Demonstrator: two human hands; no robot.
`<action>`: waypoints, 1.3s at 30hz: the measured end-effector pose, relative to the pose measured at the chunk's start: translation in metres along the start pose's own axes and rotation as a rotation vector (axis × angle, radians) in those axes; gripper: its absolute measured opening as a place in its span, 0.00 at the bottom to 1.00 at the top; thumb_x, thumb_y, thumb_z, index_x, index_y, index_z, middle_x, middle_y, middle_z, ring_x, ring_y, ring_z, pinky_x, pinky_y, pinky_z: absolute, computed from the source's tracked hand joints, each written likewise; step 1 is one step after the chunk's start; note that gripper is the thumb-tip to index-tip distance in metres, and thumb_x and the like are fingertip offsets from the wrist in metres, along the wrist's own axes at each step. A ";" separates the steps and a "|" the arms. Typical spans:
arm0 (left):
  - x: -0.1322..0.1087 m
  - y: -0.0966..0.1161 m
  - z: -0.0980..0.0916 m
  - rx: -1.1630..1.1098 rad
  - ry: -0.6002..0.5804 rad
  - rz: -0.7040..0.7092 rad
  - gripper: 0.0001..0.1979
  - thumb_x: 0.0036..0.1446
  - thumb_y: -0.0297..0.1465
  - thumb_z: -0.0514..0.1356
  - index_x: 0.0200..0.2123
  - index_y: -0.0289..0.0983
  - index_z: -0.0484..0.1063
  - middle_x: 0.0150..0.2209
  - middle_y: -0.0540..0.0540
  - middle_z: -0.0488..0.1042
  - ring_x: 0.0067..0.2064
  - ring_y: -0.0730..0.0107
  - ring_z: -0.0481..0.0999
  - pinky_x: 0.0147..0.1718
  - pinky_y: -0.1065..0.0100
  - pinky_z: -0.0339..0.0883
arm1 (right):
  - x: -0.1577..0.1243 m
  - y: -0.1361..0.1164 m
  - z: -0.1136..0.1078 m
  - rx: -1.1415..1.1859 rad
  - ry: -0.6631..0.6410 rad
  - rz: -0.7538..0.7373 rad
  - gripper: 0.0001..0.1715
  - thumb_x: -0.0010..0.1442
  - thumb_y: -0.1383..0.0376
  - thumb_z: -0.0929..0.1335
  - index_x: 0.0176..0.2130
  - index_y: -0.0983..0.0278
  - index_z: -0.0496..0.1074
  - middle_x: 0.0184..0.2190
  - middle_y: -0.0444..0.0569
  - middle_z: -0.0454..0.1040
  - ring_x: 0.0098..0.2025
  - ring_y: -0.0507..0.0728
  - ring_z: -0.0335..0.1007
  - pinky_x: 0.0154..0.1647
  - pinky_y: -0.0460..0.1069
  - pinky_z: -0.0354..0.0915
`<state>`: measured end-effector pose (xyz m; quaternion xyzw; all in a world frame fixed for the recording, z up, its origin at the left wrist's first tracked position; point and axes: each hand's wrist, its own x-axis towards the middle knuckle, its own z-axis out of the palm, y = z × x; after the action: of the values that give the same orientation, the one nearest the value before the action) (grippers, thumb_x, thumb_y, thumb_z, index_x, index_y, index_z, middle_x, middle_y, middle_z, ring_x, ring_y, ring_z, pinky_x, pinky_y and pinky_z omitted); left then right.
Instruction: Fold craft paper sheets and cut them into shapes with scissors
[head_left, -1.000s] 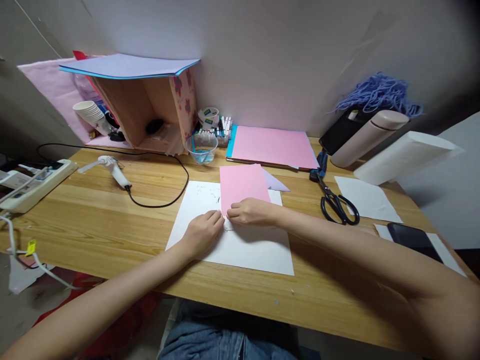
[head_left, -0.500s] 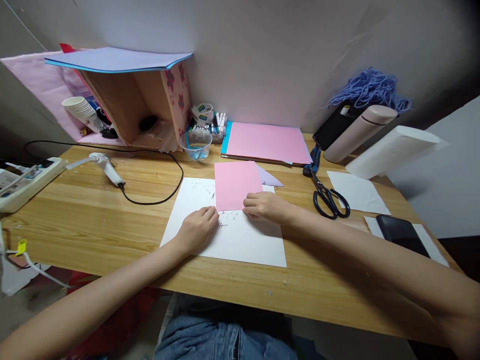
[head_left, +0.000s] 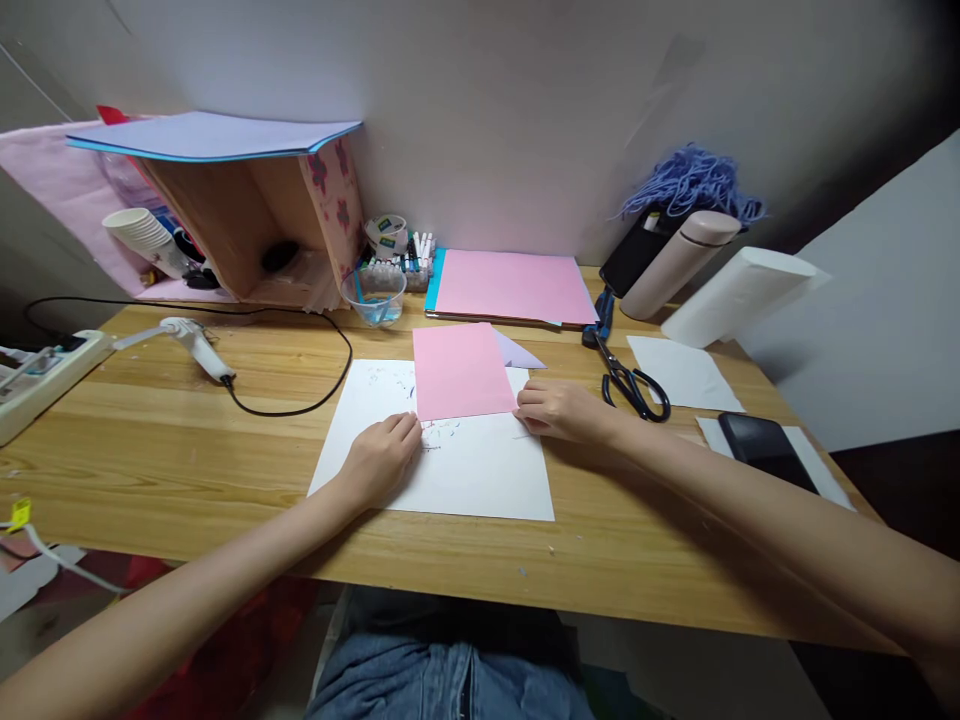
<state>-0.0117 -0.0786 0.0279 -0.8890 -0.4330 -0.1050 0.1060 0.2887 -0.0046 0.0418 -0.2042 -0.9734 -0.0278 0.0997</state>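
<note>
Scissors (head_left: 618, 372) lie at three o'clock from the nearer pink paper (head_left: 463, 370), table edge (head_left: 465, 590) at six. Left hand (head_left: 381, 462) and right hand (head_left: 562, 410) curl; grip unclear.

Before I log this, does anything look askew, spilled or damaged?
Two small things: scribbled marks break up the otherwise plain white sheet beside the pink paper, and tiny loose bits lie on the desk near its front edge.
</note>
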 end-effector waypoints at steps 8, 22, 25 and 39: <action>-0.001 0.001 0.001 0.015 -0.024 -0.004 0.10 0.56 0.22 0.48 0.36 0.34 0.69 0.36 0.42 0.73 0.37 0.65 0.70 0.31 0.67 0.64 | -0.028 -0.016 -0.004 0.102 0.136 0.190 0.13 0.60 0.68 0.59 0.37 0.64 0.73 0.35 0.53 0.74 0.38 0.56 0.69 0.36 0.51 0.66; 0.080 0.006 -0.014 -0.304 -0.111 -0.182 0.16 0.54 0.39 0.54 0.44 0.36 0.64 0.41 0.42 0.69 0.42 0.62 0.69 0.34 0.65 0.62 | -0.070 -0.003 0.002 0.111 0.352 0.698 0.22 0.60 0.69 0.59 0.52 0.64 0.66 0.52 0.53 0.68 0.55 0.60 0.62 0.57 0.60 0.57; 0.097 0.012 -0.002 -0.494 -0.172 -0.169 0.26 0.46 0.42 0.61 0.46 0.35 0.63 0.41 0.42 0.70 0.42 0.60 0.69 0.37 0.64 0.62 | -0.050 -0.008 -0.006 0.175 0.391 0.678 0.25 0.57 0.72 0.58 0.54 0.62 0.64 0.52 0.51 0.67 0.56 0.58 0.60 0.58 0.58 0.56; 0.084 0.010 -0.099 -1.296 -0.157 -0.192 0.11 0.54 0.39 0.55 0.32 0.37 0.65 0.30 0.49 0.69 0.31 0.72 0.68 0.29 0.72 0.62 | -0.019 0.004 0.002 1.229 0.588 0.818 0.38 0.55 0.42 0.58 0.57 0.61 0.57 0.59 0.56 0.58 0.59 0.60 0.56 0.56 0.57 0.57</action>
<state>0.0374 -0.0497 0.1447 -0.7351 -0.3660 -0.2884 -0.4925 0.3066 -0.0085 0.0360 -0.4380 -0.5959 0.5005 0.4500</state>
